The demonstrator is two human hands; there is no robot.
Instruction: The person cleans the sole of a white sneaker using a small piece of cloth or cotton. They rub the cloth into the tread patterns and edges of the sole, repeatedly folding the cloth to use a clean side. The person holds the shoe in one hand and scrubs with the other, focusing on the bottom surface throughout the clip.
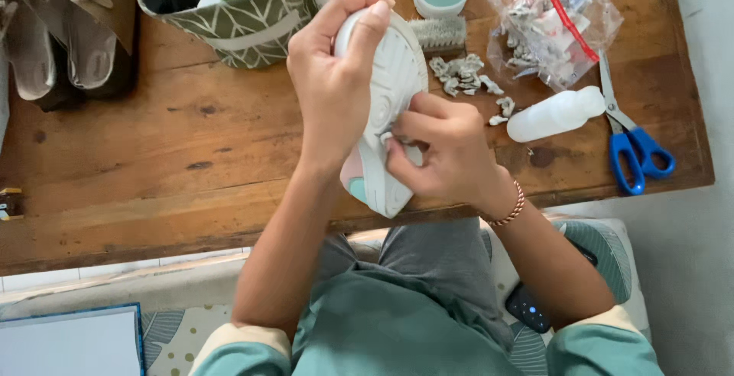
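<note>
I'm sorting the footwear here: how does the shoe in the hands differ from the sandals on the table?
The white shoe is closed, held sole-up by the left hand and right hand. The sandals are tan, open and strapped, lying untouched at the table's far corner.

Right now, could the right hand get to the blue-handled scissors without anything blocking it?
Probably yes. The right hand is pinching at the sole of the white shoe, and the scissors lie in the open on the wooden table to its right. Only the white squeeze bottle lies between, easily passed over.
</note>
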